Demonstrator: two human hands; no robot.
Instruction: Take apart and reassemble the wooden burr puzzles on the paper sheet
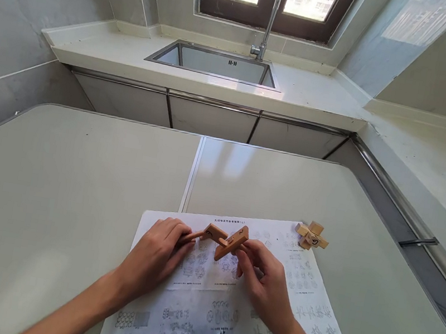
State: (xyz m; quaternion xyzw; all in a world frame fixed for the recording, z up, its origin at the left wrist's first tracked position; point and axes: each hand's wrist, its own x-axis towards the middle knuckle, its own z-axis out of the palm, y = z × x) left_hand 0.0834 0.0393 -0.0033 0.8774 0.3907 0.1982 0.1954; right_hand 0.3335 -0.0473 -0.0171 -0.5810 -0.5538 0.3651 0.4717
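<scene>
Between my hands, above a printed sheet, notched wooden puzzle pieces meet. My left hand is closed on the end of one wooden puzzle piece, which points to the right and has a dark mark on it. Pinched in the fingers of my right hand is another wooden puzzle piece, tilted and marked with what looks like a 2. The two pieces touch or overlap near the middle; how far they interlock I cannot tell. Fingers cover their outer ends.
A cross-shaped cluster of interlocked wooden pieces sits at the sheet's upper right corner. The sheet, with small diagrams and torn spots, lies on a pale table with a centre seam. Beyond are a counter, a sink and a faucet.
</scene>
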